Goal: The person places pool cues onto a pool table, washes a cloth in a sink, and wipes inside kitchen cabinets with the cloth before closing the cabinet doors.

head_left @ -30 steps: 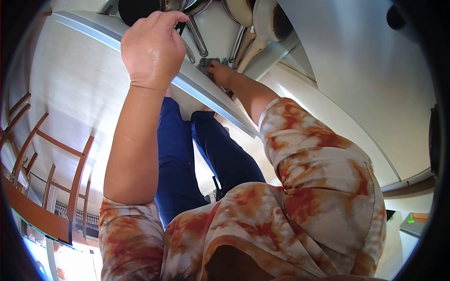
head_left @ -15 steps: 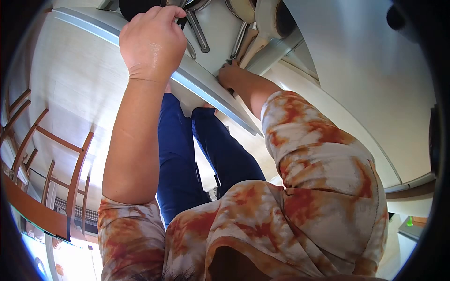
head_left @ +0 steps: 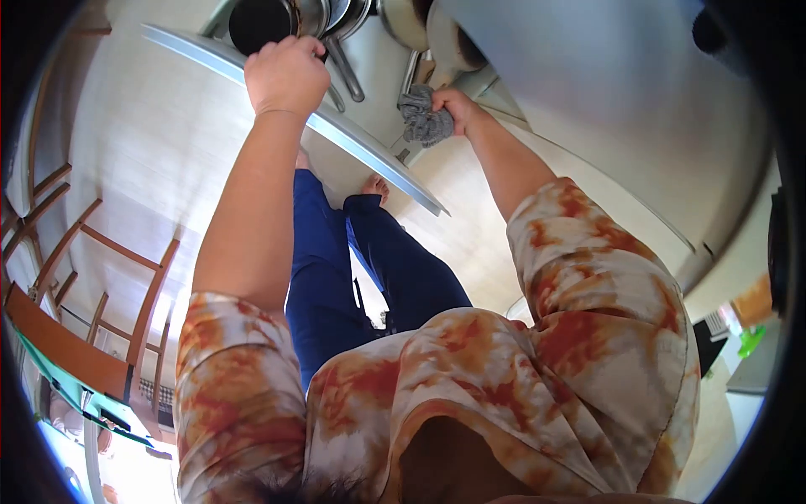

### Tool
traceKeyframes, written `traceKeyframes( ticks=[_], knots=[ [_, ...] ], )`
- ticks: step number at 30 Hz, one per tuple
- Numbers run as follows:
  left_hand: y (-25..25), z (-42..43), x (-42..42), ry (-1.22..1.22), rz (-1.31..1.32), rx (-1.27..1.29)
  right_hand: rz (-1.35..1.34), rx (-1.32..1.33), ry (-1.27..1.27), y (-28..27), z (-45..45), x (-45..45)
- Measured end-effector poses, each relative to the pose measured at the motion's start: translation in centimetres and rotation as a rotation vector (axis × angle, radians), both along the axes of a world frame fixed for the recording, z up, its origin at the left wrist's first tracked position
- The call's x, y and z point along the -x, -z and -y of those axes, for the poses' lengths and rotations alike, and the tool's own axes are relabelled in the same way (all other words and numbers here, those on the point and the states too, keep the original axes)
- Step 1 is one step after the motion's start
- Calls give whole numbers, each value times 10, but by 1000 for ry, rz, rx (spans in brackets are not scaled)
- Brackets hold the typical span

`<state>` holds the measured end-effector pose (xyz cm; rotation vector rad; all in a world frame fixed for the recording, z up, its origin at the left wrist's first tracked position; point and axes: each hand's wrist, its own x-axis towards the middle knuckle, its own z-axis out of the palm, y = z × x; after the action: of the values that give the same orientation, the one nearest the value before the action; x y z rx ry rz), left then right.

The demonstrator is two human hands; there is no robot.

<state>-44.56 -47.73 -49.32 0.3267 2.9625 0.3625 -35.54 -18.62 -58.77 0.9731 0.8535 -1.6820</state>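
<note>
An open drawer (head_left: 367, 126) in front of me holds several pots and pans. My left hand (head_left: 288, 78) is over its near side with fingers curled round what looks like the handle of a black frying pan (head_left: 261, 25); the palm hides most of it. Beside that hand is a steel pan handle (head_left: 342, 70). My right hand (head_left: 457, 109) grips a crumpled grey cloth (head_left: 426, 116) at the drawer's right end, below a light-coloured pan (head_left: 449, 40) and its neighbours.
The drawer's front panel (head_left: 378, 155) juts out above my legs in blue trousers (head_left: 399, 260). A bare foot (head_left: 378, 186) stands on the floor under it. To the left are wooden chairs (head_left: 147, 311). A smooth pale cabinet surface (head_left: 613, 109) rises on the right.
My right hand has come up from the drawer's corner and now shows the grey cloth. My left hand keeps its place by the black pan. The whole view has shifted slightly.
</note>
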Motion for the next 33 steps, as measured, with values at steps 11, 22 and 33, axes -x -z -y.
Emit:
traceKeyframes(
  ticks=[11,22,33],
  knots=[
    [-159,-10,-83,-139,80,-936,-365,589,444,-257,28,-31],
    [-423,-15,-135,427,-333,-682,-679,692,473,-449,95,-60],
    [-445,57,-57,405,-180,-691,-784,623,422,-500,175,19]
  ],
)
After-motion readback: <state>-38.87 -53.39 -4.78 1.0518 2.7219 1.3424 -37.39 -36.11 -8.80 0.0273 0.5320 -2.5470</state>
